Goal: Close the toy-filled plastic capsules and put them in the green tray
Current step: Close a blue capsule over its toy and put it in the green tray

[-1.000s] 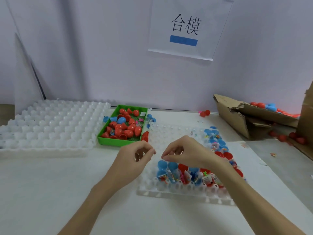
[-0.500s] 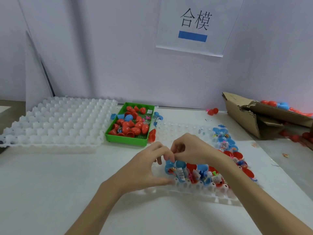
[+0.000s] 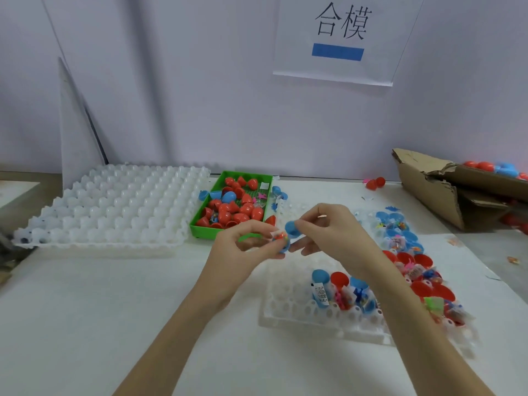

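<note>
The left hand (image 3: 245, 241) pinches a toy-filled blue capsule half (image 3: 281, 241); the right hand (image 3: 328, 227) pinches the blue cap (image 3: 293, 227) just above it — halves apart. The green tray (image 3: 204, 230) sits just beyond the left hand, more open capsules (image 3: 340, 290) under the right wrist.

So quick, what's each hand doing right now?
Left hand: holds a toy-filled blue capsule half.
Right hand: pinches the blue cap.
</note>
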